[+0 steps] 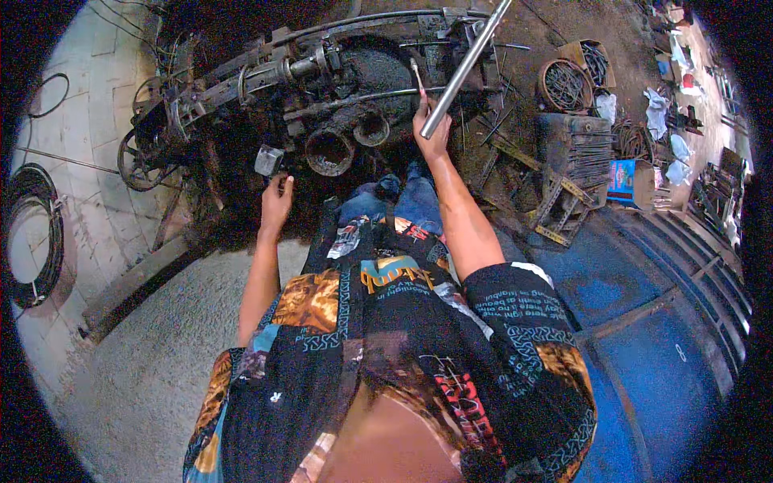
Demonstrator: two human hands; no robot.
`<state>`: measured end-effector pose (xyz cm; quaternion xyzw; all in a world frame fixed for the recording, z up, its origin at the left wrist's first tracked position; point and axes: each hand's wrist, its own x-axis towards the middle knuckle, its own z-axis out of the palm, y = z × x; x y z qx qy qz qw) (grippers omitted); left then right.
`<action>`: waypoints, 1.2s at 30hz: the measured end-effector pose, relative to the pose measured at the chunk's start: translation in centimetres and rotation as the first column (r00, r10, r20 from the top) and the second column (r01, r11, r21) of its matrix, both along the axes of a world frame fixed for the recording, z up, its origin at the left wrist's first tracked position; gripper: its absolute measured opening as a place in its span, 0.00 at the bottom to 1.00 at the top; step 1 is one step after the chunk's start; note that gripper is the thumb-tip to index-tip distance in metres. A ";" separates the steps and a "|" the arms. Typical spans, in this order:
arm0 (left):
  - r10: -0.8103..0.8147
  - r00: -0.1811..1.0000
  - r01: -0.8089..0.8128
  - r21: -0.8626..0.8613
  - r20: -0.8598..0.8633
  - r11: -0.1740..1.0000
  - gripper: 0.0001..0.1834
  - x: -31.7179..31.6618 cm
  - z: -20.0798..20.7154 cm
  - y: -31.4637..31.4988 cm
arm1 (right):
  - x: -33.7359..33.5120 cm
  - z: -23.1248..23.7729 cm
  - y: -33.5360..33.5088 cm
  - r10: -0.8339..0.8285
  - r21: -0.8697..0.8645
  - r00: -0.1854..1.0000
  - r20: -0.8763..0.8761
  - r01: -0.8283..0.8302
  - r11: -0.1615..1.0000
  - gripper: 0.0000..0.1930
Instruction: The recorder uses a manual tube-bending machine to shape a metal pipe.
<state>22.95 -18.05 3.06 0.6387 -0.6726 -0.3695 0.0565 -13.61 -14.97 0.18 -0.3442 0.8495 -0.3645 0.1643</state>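
Right hand clenches the lower end of a long shiny steel pipe slanting up-right; left hand hangs released near a small grey metal box.

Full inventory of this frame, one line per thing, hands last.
metal tube: 1, silver, slanting up from right hand
greasy machine: 1, black, ahead of the person
grey box: 1, on machine, by left hand
cable coil: 1, black, left on tiled floor
wire coil: 1, rusty, upper right
metal rack: 1, dark, right of tube
blue sheet: 1, floor, lower right
left hand: open, below grey box
right hand: gripping metal tube
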 end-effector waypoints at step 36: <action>-0.012 1.000 0.013 0.026 -0.015 1.000 0.21 0.8 -1.2 0.6 | -2.8 0.4 -3.2 -0.015 0.008 1.000 -0.022 0.015 1.000 0.16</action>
